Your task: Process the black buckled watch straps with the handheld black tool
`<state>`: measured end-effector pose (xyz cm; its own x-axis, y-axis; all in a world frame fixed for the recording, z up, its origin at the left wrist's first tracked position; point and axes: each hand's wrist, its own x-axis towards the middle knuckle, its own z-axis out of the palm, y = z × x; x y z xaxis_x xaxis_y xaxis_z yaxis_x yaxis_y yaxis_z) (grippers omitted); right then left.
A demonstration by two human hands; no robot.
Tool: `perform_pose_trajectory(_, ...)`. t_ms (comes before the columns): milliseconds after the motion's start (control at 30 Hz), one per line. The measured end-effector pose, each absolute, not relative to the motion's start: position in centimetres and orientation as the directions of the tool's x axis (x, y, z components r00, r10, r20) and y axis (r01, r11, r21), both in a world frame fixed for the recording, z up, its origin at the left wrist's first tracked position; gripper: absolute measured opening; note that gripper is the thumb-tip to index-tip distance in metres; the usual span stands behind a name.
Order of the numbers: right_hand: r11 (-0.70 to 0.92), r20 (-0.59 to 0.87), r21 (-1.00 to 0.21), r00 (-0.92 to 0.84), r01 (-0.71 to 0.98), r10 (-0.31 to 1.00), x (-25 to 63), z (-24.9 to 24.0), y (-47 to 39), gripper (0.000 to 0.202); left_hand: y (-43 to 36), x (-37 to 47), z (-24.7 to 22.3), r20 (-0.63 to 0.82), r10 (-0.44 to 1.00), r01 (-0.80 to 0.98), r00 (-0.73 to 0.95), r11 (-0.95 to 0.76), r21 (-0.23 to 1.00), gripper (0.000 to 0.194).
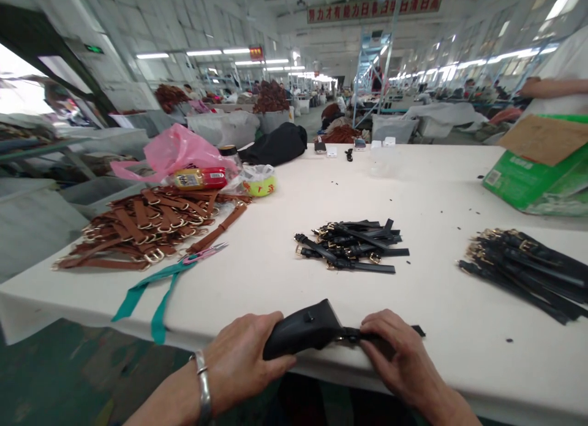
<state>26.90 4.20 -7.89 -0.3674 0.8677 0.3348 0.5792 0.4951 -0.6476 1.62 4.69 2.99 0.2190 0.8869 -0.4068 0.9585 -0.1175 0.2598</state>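
My left hand [245, 346], with a silver bracelet at the wrist, is wrapped round a black hand-held device [305, 328] with a small knob on top, whose exact kind I cannot make out. The device's wide end points right, against or close to the buckle end of a black strap [353, 334]. My right hand [397, 346] is closed on that strap at the table's front edge; its tip sticks out past the fingers on the right. Beyond my hands lies a loose pile of black buckled straps [353, 245].
A second bunch of black straps [528, 264] lies right, near a green box [537, 175]. At left are brown straps [147, 221], pink-handled scissors [209, 253] with teal ribbon [163, 285], and a pink bag [174, 150]. A black cloth [280, 144] lies behind. A person's arm [555, 87] shows far right.
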Motion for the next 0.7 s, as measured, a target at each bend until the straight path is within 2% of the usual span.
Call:
perform_pose_trajectory(133,0.454,0.303,-0.723,-0.352,0.52,0.886,27.0,-7.6,4.5,0.011,4.7,3.1,3.1,-0.45,0.868,0.976,0.207,-0.152,0.156,0.023)
perform_pose_trajectory(300,0.431,0.282,-0.743,-0.344,0.512,0.896,27.6,-7.6,4.4,0.017,4.5,4.5,3.3,-0.477,0.853,0.975,0.211,-0.22,0.038,0.026)
perform_pose_trajectory(533,0.393,0.265,-0.756,-0.305,0.524,0.915,27.6,-7.7,4.2,0.017,4.1,5.8,3.0,-0.471,0.833,0.957,0.29,-0.268,0.115,0.034)
perform_pose_trajectory(700,0.359,0.244,-0.778,-0.279,0.516,0.929,27.8,-7.7,4.3,0.012,3.8,5.7,2.2,-0.43,0.858,0.959,0.281,-0.26,0.11,0.037)
